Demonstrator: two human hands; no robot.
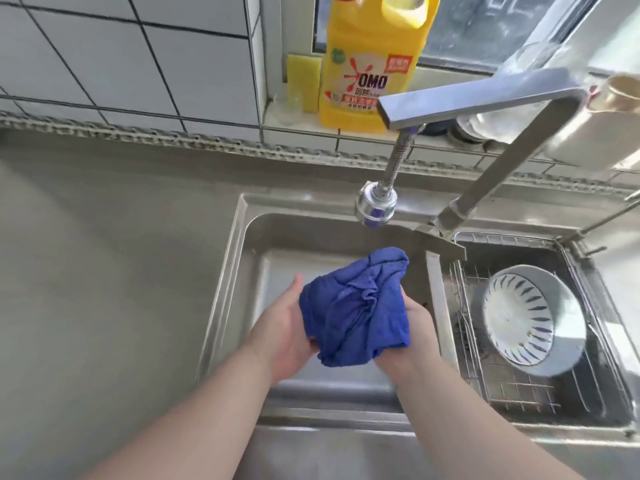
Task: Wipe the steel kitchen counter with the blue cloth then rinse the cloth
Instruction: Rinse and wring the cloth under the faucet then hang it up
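The steel counter spreads out to my left, a broad dull grey sheet running from the near edge back to the white tiled wall. To its right is the sink, a deep steel basin set into the counter, and right of that a second compartment holds a wire rack with a white bowl with blue stripes lying tilted on its side in it. The faucet rises from the far right of the sink, its flat square arm reaching left, with a flexible hose and a round sprayer head hanging over the far part of the basin. I cannot tell whether water is running.

On the tiled ledge at the far side stands a big yellow detergent bottle, with a yellow sponge propped upright just left of it and a small clear glass near the sponge.

Over the middle of the sink, below the sprayer head and nearer to me, I hold the blue cloth bunched up between both hands. My left hand cups its left side, thumb pointing away from me and fingers tucked beneath the folds. My right hand grips the right side, mostly hidden under the cloth, its fingers curled into the fabric.
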